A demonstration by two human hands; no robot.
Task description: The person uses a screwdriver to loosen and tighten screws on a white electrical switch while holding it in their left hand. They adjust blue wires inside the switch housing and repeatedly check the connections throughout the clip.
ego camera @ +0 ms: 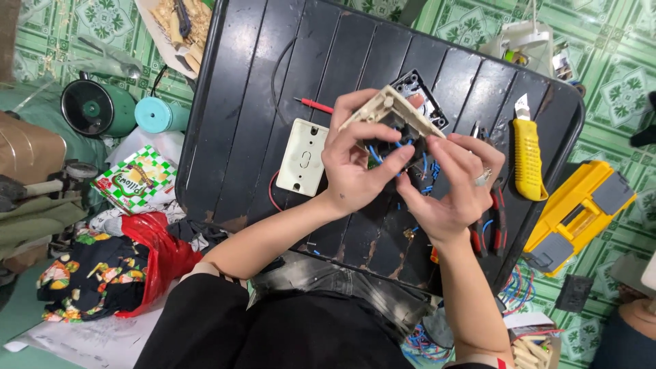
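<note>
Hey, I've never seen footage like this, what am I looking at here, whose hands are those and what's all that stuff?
This single picture comes from a camera worn on a person's head, looking down at their own bare hands. The left hand and the right hand together hold a beige switch plate with blue wires behind it. Below is a black table. On it lie a beige wall box, a yellow utility knife, a red probe and red-handled pliers. A yellow toolbox sits beside the table.
</note>
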